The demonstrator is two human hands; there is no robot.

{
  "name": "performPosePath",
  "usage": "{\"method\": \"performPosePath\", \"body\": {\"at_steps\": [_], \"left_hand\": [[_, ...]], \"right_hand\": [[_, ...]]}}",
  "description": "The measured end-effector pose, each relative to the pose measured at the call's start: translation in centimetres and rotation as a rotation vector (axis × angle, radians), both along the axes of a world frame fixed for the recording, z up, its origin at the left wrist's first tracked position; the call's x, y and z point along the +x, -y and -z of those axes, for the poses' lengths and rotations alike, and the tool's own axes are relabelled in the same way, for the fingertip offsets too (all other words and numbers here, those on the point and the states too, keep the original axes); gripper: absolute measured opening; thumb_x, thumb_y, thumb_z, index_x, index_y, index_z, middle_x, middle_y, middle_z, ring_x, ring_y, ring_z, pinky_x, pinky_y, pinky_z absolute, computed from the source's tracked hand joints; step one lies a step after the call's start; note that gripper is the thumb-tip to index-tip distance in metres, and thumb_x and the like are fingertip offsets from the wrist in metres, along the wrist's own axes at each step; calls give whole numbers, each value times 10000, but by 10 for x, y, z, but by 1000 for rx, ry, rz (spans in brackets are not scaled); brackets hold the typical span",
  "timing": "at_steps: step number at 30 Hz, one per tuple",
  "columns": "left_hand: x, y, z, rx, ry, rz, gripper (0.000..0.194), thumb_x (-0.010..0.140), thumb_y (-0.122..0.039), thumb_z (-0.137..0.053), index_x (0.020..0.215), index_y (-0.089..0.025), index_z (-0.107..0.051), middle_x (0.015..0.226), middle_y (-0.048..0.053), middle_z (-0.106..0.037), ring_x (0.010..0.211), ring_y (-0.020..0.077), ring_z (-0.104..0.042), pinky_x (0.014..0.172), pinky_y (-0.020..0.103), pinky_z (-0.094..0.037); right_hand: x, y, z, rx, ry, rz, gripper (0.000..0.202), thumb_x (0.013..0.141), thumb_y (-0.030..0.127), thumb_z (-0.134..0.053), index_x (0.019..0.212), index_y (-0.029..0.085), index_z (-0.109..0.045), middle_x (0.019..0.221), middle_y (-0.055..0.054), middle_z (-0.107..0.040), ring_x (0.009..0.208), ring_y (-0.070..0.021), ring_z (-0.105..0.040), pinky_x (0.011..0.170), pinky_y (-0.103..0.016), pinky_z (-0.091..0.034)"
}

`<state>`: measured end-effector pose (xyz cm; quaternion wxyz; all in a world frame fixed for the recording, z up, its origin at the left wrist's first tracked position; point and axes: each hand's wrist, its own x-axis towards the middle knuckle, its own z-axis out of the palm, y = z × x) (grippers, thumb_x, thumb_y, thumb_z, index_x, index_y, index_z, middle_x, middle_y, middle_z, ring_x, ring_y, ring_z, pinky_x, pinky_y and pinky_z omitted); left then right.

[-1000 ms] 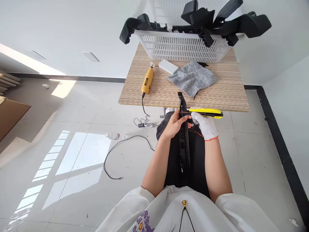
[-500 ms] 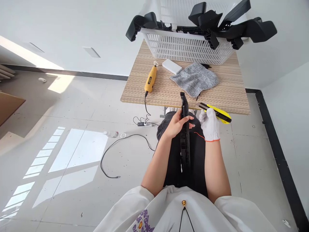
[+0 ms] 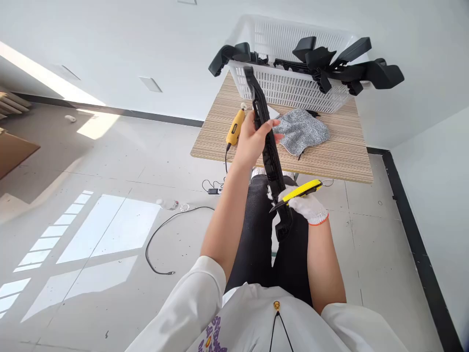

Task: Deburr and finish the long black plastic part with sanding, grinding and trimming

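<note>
My bare left hand [image 3: 255, 136] is closed around the upper half of a long black plastic part [image 3: 271, 161], which slants over my lap with its far end up in front of the basket. In my gloved right hand [image 3: 298, 203] is a yellow and black utility knife [image 3: 302, 189], its blade pointing left across the lower part of the black piece. The white glove's fingers also reach round that lower end. Whether the blade touches the plastic I cannot tell.
On the wooden table [image 3: 337, 159] lie a yellow rotary tool [image 3: 235, 128], a grey cloth [image 3: 302, 131] and a partly hidden white box [image 3: 273, 113]. A white basket [image 3: 293, 90] behind holds several black plastic parts [image 3: 366, 71]. A cable [image 3: 157, 234] curls on the floor.
The black part has been lifted forward and tilted, with my left hand moving up. My right hand came left to its lower end, and the knife turned to point down-left.
</note>
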<state>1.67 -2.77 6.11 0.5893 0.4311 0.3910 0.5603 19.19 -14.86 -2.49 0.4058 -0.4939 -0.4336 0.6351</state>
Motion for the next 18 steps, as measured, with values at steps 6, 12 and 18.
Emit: {"method": "performPosePath", "body": {"at_steps": [6,12,18], "left_hand": [[-5,-2,-22,142,-3,3,255,983,-288,-589,1227,-253,-527,1217,22,-709,1226,238,-679,1038,403,-553],[7,41,28,44,52,187,415,923,-496,-661,1239,-231,-610,1181,67,-741,1136,255,-723,979,396,-582],[27,84,83,-211,149,347,669,871,-702,-630,1340,-225,-638,1114,89,-761,1019,254,-744,868,361,-605]], "right_hand": [[-21,7,-6,-4,-144,-231,214,645,311,-795,836,216,-782,962,-40,-781,956,-231,-708,877,-367,-581],[-17,12,4,79,-198,-125,208,713,371,-769,841,207,-769,691,0,-711,637,-153,-616,682,-304,-529],[-7,10,16,54,-224,17,430,608,480,-883,893,202,-719,768,-9,-724,652,-170,-652,646,-327,-550]]}}
